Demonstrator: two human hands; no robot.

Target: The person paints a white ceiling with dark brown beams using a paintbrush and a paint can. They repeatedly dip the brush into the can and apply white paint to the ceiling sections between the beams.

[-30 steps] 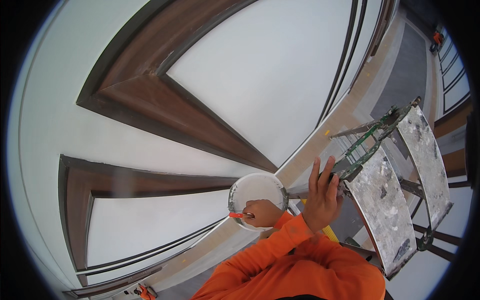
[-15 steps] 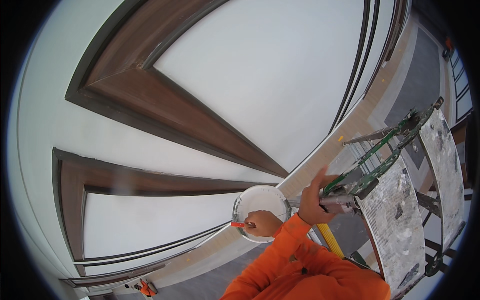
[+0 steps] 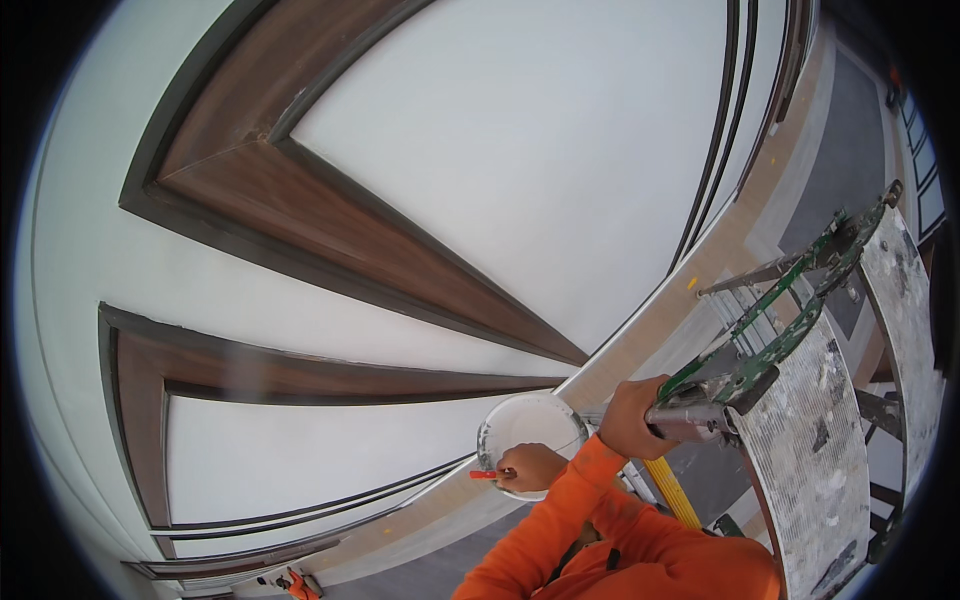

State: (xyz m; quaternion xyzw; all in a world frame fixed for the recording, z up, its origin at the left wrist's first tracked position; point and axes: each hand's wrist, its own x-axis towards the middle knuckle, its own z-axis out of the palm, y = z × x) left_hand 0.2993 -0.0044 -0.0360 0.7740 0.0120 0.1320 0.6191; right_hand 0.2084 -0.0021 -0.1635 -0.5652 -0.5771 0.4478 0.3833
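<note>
My left hand (image 3: 630, 418), at the end of the upper orange-sleeved forearm, is wrapped round the metal frame of a folding ladder (image 3: 690, 420), beside its green hinge fittings and paint-spattered platforms (image 3: 800, 420). Below and left of it, my right hand (image 3: 532, 466) is closed on a small red-handled tool (image 3: 484, 474), over a round white bucket (image 3: 525, 418) with a grimy rim. The far end of the tool is hidden, and my right forearm is mostly covered by the left one.
A white wall (image 3: 500, 180) with brown, dark-edged moulding (image 3: 380, 265) fills the left and top. A pale floor border (image 3: 745, 215) and grey flooring (image 3: 840, 140) run along it. A person in orange (image 3: 303, 585) is far off at bottom left, another at upper right.
My left hand has gone from spread, raised fingers to a grip on the ladder frame. My right hand and the bucket have shifted slightly right and down in the view.
</note>
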